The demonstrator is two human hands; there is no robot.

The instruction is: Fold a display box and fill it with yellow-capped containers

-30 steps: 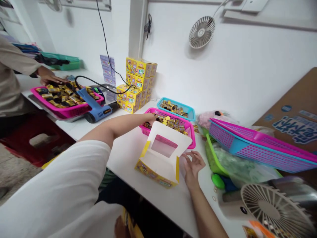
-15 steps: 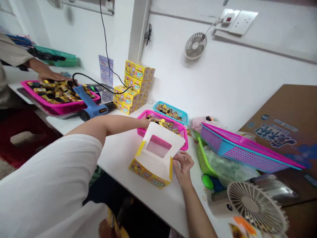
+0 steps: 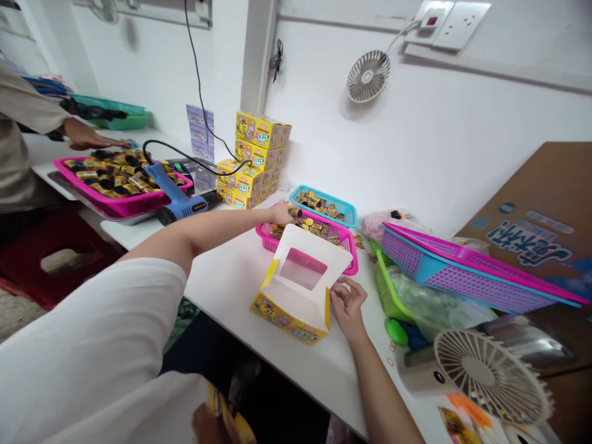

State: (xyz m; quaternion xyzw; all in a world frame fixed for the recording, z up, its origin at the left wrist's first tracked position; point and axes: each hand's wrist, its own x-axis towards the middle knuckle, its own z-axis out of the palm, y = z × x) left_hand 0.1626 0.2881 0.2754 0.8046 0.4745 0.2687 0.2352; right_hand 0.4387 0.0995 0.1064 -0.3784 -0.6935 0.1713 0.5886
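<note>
My left hand is closed on a small cylindrical tub with a dark end, above the near pink basket. More small yellow-wrapped tubs lie in that basket, partly hidden by a raised lid. In front of it on the table stands a yellow printed box, its white-lined lid with a cut-out window tipped up. My right hand is at the box's right side, fingers bent and touching its edge.
A blue basket of tubs stands behind. Stacked yellow boxes, a blue heat gun and a full pink basket are leftward. A co-worker's hand is beyond. Stacked baskets and a fan stand right.
My left hand has risen out of the pink basket with a tub in it. My right hand stays at the box. The co-worker's hand has lifted off the tubs in the other basket.
</note>
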